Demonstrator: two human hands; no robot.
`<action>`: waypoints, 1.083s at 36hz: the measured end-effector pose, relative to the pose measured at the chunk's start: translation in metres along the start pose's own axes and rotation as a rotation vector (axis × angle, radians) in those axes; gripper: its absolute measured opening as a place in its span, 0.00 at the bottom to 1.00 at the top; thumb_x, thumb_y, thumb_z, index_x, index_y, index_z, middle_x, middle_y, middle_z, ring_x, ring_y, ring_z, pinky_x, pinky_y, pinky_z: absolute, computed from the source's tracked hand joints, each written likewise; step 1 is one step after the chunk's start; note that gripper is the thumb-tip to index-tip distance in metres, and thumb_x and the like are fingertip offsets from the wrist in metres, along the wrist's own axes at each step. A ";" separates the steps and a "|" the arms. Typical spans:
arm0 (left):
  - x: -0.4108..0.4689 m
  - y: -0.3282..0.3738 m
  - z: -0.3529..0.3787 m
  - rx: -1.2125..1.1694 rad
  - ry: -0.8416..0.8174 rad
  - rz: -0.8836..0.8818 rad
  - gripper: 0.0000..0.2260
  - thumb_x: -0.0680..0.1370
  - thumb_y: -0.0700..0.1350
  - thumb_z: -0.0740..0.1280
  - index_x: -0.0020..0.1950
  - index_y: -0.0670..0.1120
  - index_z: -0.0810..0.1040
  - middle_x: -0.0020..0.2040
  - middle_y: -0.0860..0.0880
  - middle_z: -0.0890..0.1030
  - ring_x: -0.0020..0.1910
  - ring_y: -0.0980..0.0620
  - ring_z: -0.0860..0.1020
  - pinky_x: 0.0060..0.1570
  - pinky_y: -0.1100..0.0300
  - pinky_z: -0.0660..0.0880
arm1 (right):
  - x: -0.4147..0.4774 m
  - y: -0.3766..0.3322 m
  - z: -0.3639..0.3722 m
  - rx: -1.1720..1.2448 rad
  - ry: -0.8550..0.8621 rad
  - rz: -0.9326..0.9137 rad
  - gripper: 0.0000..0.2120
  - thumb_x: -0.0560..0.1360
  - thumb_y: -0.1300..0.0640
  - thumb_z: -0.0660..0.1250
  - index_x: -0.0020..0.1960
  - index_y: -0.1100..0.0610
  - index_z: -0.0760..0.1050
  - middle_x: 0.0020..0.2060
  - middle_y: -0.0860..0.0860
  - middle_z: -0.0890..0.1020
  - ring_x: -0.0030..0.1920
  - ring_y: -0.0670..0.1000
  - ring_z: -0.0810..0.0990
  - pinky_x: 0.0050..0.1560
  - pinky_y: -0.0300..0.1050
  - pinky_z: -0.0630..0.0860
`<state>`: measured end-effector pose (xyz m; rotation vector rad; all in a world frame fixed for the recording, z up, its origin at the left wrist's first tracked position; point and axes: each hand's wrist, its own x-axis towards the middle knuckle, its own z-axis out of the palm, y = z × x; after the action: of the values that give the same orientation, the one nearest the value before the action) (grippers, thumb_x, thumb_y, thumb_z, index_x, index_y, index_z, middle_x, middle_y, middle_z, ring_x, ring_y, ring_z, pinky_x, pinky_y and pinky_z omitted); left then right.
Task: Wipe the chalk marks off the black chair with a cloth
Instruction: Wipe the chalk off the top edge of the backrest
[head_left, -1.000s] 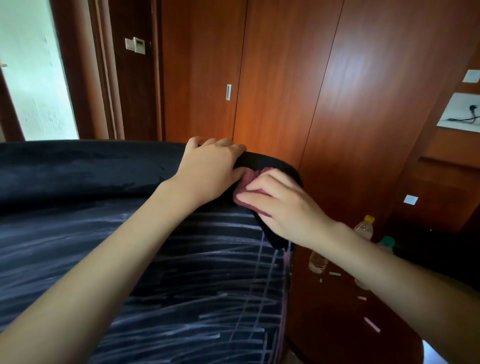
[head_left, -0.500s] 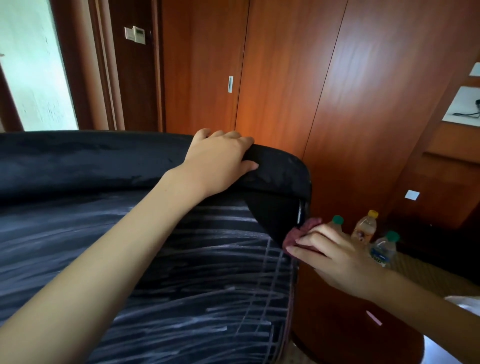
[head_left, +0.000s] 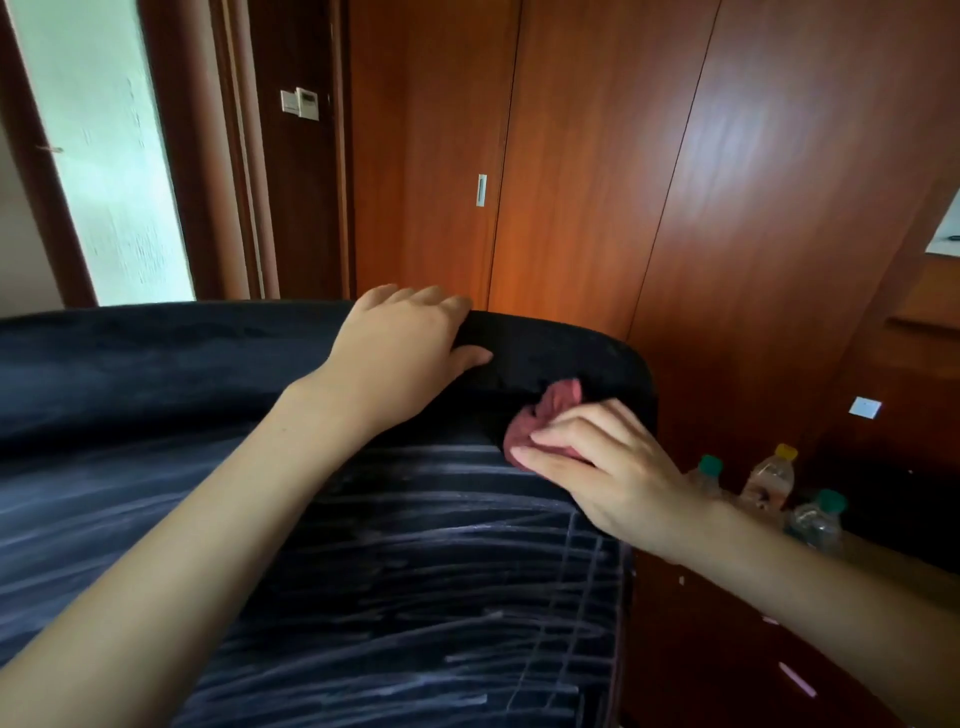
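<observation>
**Top corner clean, most of the chair still chalked**

The person leans over the black chair, and the wiping looks barely begun. The left hand rests on the padded top edge, fingers close together and draped over the far side, thumb lying along the near side, steadying the chair. The right hand presses a crumpled reddish cloth against the chair just under the top edge at its right corner; the fingers lie fairly straight and side by side on the cloth, pushing rather than pinching it.

The top roll and the patch around the cloth look plain black, so that corner seems done. Below it, chalk marks cover the broad surface down to the bottom of view: long pale streaks running across, and a grid of lines by the right edge. I judge nearly all the work remains. Some bottles stand beyond the right edge.
</observation>
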<state>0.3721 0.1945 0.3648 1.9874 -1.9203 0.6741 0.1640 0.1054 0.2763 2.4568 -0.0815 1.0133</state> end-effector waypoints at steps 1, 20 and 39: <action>0.000 -0.001 0.000 -0.004 -0.006 0.003 0.23 0.79 0.59 0.57 0.68 0.46 0.71 0.63 0.48 0.77 0.61 0.47 0.74 0.65 0.54 0.64 | -0.010 0.002 -0.001 -0.009 -0.022 -0.007 0.13 0.79 0.66 0.60 0.54 0.61 0.83 0.49 0.55 0.80 0.51 0.55 0.75 0.48 0.49 0.71; -0.033 -0.031 -0.020 0.069 0.042 -0.107 0.25 0.77 0.61 0.58 0.66 0.45 0.72 0.61 0.47 0.77 0.59 0.45 0.75 0.60 0.52 0.68 | 0.065 -0.023 -0.007 0.084 0.041 -0.046 0.13 0.74 0.69 0.62 0.51 0.61 0.83 0.46 0.56 0.82 0.52 0.55 0.73 0.48 0.50 0.72; -0.042 -0.036 -0.013 0.060 0.106 -0.144 0.28 0.73 0.61 0.55 0.61 0.41 0.75 0.57 0.41 0.79 0.55 0.38 0.76 0.56 0.48 0.68 | -0.022 -0.008 -0.024 0.000 -0.188 -0.044 0.16 0.79 0.63 0.56 0.53 0.58 0.83 0.49 0.53 0.83 0.51 0.53 0.74 0.49 0.49 0.70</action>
<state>0.4061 0.2392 0.3579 2.0581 -1.6970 0.7892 0.1342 0.1207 0.2723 2.5367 -0.0886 0.7626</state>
